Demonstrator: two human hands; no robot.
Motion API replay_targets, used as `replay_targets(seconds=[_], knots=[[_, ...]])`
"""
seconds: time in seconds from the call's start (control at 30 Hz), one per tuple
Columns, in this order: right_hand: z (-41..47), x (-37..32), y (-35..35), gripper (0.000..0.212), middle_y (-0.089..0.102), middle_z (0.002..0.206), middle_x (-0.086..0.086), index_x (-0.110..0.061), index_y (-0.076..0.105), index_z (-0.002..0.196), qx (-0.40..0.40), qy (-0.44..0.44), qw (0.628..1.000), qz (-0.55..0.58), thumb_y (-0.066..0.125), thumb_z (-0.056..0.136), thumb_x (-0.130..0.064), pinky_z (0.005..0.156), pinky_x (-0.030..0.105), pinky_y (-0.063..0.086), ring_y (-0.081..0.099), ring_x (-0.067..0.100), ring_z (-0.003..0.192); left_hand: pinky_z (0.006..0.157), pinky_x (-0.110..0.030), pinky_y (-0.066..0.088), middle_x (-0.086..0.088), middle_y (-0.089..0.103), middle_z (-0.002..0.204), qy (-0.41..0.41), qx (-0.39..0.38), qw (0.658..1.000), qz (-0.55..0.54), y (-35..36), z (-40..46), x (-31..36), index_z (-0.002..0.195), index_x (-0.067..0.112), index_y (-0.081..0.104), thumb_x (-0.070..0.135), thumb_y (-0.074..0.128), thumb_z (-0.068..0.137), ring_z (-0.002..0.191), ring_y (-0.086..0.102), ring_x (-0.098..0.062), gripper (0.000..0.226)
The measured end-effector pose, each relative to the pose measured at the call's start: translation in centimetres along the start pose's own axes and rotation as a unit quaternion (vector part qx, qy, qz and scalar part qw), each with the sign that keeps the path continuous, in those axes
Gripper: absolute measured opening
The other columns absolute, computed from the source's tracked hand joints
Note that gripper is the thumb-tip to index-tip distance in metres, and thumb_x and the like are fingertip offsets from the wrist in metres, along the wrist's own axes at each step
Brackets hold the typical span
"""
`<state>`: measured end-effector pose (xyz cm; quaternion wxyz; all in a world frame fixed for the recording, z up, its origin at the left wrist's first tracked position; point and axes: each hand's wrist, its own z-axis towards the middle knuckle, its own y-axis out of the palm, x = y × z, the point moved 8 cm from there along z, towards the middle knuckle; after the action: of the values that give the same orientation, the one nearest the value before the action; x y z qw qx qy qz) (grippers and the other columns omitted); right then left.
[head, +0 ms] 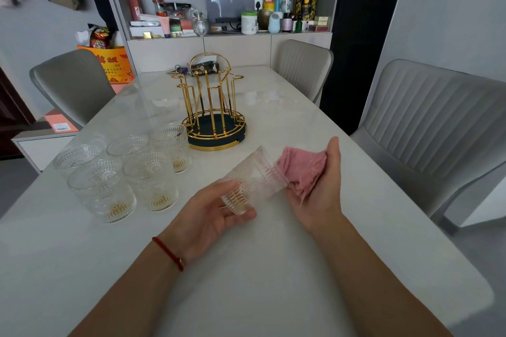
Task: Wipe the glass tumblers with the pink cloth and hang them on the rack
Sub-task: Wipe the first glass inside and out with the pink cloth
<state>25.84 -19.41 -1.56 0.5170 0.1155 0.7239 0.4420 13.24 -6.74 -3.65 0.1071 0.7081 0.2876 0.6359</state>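
My left hand (210, 209) grips a ribbed glass tumbler (253, 180) by its base, tilted with the mouth pointing up and right. The pink cloth (304, 169) lies bunched in my right hand (320, 186), touching the tumbler's rim. Several more tumblers (123, 172) stand upright in a cluster on the table's left side. The gold wire rack (213, 107) on its dark round base stands behind them in the middle of the table, with nothing hanging on its pegs.
The white marble table (273, 268) has grey chairs (427, 123) on the right, at the far end and on the left. Keys and a small pouch (191, 68) lie behind the rack. A cluttered shelf (232, 22) runs along the back wall.
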Motion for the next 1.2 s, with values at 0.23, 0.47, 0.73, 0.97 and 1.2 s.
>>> replay_targets(seconds=[0.23, 0.47, 0.73, 0.97, 1.2], knots=[[-0.2, -2.5, -2.5, 0.065, 0.073, 0.125, 0.008, -0.023, 0.068, 0.117, 0.126, -0.029, 0.982, -0.137, 0.032, 0.097, -0.073, 0.11, 0.05, 0.047, 0.066, 0.03, 0.122, 0.079, -0.039, 0.062, -0.022, 0.068, 0.118, 0.007, 0.027, 0.999, 0.017, -0.6, 0.5, -0.4, 0.136, 0.0, 0.062, 0.029, 0.071, 0.087, 0.087, 0.066, -0.031, 0.058], [-0.4, -2.3, -0.1, 0.082, 0.06, 0.1, 0.039, 0.017, 0.059, 0.117, 0.012, -0.067, 0.972, -0.223, 0.045, 0.1, -0.062, 0.093, 0.048, 0.054, 0.061, 0.032, 0.089, 0.068, -0.035, 0.061, -0.022, 0.07, 0.112, 0.016, 0.036, 0.998, 0.049, -1.1, 0.6, 0.0, 0.135, 0.003, 0.062, 0.034, 0.069, 0.09, 0.081, 0.065, -0.031, 0.055], [-3.1, -0.8, 3.3, 0.042, 0.065, 0.074, -0.007, -0.023, 0.064, 0.132, -0.156, -0.173, 0.855, -0.464, 0.063, 0.092, -0.036, 0.058, 0.025, 0.053, 0.061, 0.01, 0.061, 0.069, -0.036, 0.057, -0.025, 0.069, 0.106, 0.052, 0.1, 0.992, 0.062, -2.6, 0.5, 1.0, 0.142, -0.001, 0.049, 0.038, 0.068, 0.093, 0.076, 0.066, -0.029, 0.066], [-5.4, 0.3, 5.3, 0.022, 0.066, 0.088, -0.011, -0.05, 0.057, 0.116, -0.301, -0.17, 0.713, -0.61, 0.058, 0.095, -0.044, 0.094, 0.052, 0.053, 0.061, 0.012, 0.077, 0.07, -0.028, 0.057, -0.009, 0.07, 0.119, 0.037, 0.109, 0.993, -0.002, -3.4, 0.3, 1.7, 0.141, 0.011, 0.061, 0.038, 0.058, 0.096, 0.09, 0.066, -0.016, 0.052], [-6.6, 2.8, 5.7, 0.093, 0.02, 0.171, -0.017, -0.036, 0.017, 0.164, -0.39, -0.155, 0.434, -0.797, 0.061, 0.089, -0.069, 0.129, 0.048, -0.011, 0.012, -0.005, 0.155, 0.038, -0.019, 0.023, -0.016, 0.06, 0.088, 0.044, 0.124, 0.982, 0.137, -2.8, 0.2, 2.7, 0.126, 0.0, 0.063, 0.038, 0.036, 0.101, 0.048, 0.037, -0.011, 0.053]])
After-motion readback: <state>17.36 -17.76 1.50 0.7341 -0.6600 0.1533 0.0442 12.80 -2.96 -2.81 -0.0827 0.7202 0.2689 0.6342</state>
